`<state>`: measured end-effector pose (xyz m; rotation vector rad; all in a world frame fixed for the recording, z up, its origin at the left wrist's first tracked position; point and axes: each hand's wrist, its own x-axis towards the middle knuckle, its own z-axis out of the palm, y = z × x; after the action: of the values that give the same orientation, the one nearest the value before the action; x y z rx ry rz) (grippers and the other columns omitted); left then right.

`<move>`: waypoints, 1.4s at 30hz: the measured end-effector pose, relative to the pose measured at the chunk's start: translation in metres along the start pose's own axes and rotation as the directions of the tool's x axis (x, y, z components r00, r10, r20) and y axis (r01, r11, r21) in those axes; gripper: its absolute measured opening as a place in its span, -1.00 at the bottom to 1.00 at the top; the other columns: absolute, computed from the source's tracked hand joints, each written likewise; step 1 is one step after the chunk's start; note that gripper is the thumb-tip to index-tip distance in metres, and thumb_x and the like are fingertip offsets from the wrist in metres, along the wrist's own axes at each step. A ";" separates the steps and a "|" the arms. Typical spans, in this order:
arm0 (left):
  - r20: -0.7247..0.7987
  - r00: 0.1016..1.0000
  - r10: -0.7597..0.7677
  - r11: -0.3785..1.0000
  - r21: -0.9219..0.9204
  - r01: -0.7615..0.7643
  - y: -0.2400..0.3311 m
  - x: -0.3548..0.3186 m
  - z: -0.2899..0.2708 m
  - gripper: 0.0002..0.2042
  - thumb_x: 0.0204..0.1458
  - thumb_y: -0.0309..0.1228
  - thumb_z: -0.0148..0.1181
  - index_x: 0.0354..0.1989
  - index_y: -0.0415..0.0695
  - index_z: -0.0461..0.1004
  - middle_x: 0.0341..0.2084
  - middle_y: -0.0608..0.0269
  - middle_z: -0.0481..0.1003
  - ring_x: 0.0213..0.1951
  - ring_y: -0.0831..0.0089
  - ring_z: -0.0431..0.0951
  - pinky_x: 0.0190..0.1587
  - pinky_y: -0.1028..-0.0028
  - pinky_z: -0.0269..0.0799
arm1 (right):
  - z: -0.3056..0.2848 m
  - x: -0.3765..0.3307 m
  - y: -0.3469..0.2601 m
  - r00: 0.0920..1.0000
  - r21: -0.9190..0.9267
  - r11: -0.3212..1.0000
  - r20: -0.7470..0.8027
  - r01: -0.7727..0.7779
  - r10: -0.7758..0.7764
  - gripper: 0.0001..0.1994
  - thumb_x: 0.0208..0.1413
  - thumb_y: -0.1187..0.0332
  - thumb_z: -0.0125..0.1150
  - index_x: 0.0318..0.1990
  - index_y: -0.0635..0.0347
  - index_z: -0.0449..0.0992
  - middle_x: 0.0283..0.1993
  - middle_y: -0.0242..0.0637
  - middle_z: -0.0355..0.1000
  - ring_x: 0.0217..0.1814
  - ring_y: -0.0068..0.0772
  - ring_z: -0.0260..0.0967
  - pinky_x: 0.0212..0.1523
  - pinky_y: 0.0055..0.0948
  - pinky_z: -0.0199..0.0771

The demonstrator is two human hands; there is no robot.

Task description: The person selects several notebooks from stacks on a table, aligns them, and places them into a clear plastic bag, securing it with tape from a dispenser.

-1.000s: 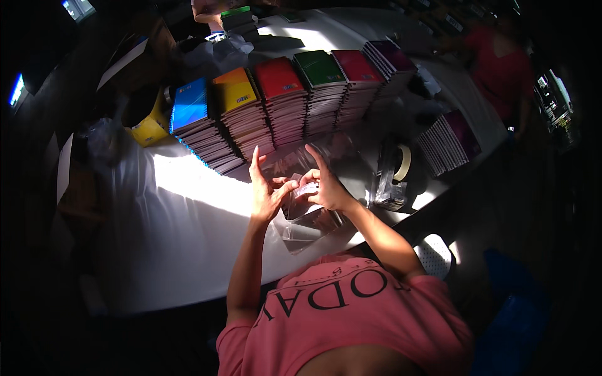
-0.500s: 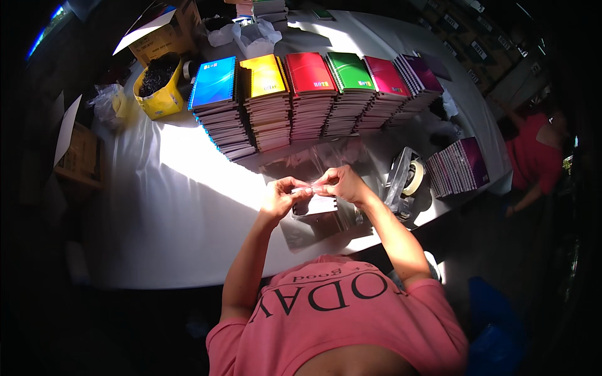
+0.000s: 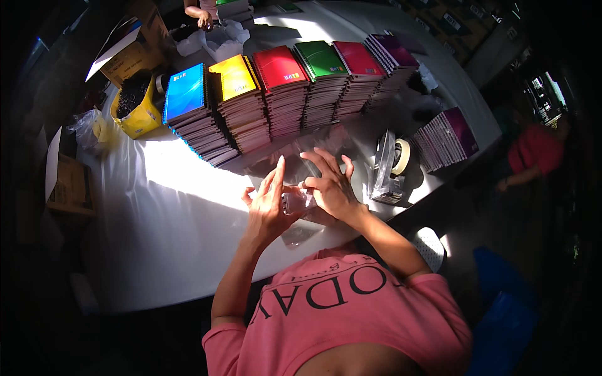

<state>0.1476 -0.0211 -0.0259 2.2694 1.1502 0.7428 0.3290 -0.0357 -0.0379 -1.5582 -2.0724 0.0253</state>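
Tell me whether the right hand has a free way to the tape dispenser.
Probably yes: the right hand is beside the tape dispenser, with only bare white table between them.

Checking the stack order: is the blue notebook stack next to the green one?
No, the yellow stack and red stack stand between the blue stack and green stack.

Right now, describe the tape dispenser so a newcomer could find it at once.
Start at the white table with its row of coloured notebook stacks. Right of the right hand, near the table's edge, stands the tape dispenser: the only clear stand carrying a pale tape roll.
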 end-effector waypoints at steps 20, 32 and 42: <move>-0.062 0.951 0.301 0.917 0.293 -0.271 -0.018 -0.028 0.041 -0.75 -0.03 -0.40 0.18 -0.17 0.25 0.56 -0.32 0.59 0.48 0.08 0.55 0.39 0.00 0.13 -0.12 | -0.056 -0.128 0.130 0.259 0.553 -0.015 0.414 -0.833 0.872 -0.45 0.06 -0.22 0.04 -0.11 0.08 0.53 0.11 -0.27 0.36 0.23 -0.28 0.15 0.04 0.23 0.06; -0.011 0.932 0.362 0.905 0.244 -0.349 -0.028 -0.021 0.035 -0.74 -0.05 -0.37 0.14 -0.14 0.19 0.53 -0.18 0.47 0.45 0.00 0.55 0.39 0.01 0.06 -0.03 | -0.030 -0.183 0.085 0.244 0.843 -0.062 0.224 -0.535 0.944 -0.71 0.07 0.07 0.19 -0.42 0.09 0.59 0.16 -0.41 0.31 0.33 -0.33 0.03 0.23 0.15 -0.19; -0.039 0.958 0.284 0.956 0.091 -0.280 -0.045 -0.025 0.048 -0.55 -0.01 -0.27 0.18 0.08 -0.11 0.32 -0.19 0.38 0.51 0.00 0.48 0.40 0.06 0.16 0.00 | -0.040 -0.096 -0.012 0.618 0.607 0.608 -0.232 -0.511 0.751 -0.77 0.19 0.34 0.09 -0.34 0.36 0.55 -0.58 -0.39 0.38 -0.56 -0.70 0.23 -0.50 -0.68 0.21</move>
<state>0.1414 -0.0263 -0.0959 2.5323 0.9033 0.8799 0.3530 -0.1372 -0.0389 -1.6867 -0.9107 0.3789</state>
